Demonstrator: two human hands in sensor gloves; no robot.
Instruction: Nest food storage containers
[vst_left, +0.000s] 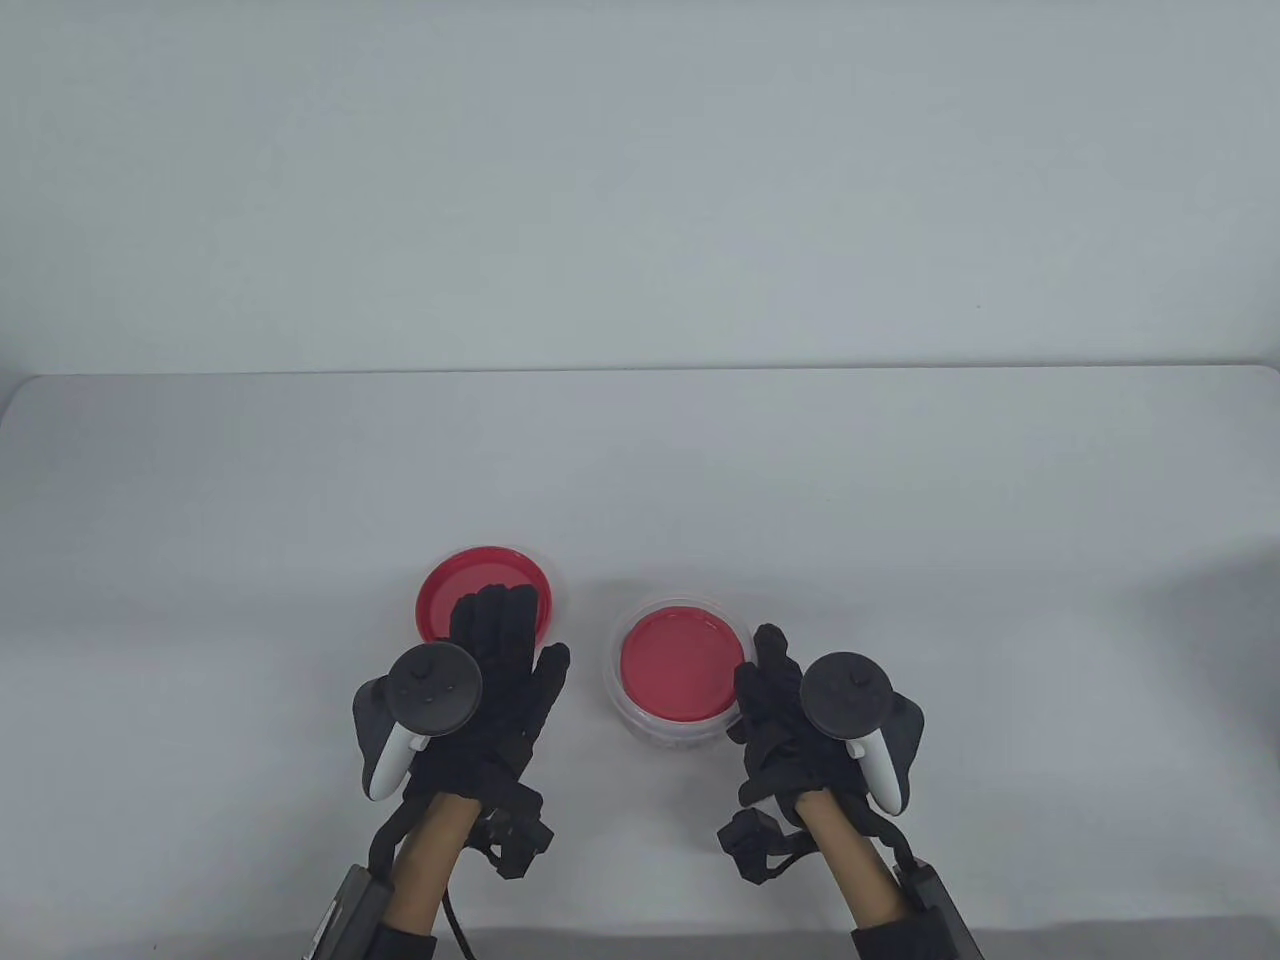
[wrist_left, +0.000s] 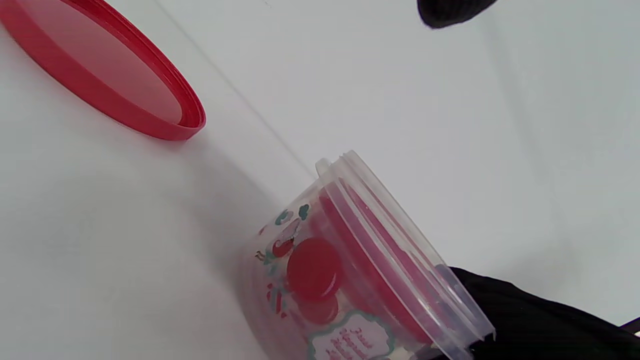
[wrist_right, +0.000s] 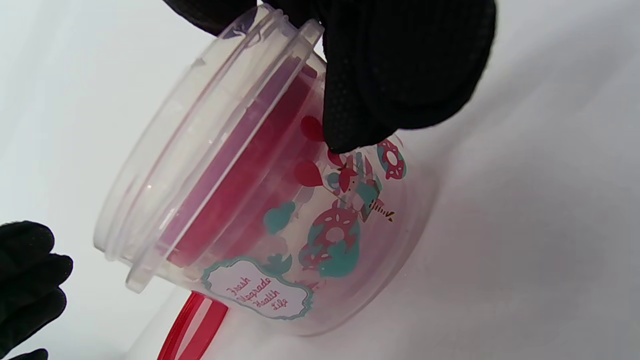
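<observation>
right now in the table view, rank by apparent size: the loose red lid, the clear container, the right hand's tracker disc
1. clear container
2. loose red lid, close to the container and partly hidden by the left hand, so unsure
3. right hand's tracker disc, smallest

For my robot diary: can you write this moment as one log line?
right hand: holds clear container | red lid: inside | left hand: over loose red lid

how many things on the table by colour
red lids: 2, a loose red lid on the table and an inner red lid inside the tub
clear containers: 1, the clear tub
total: 3
</observation>
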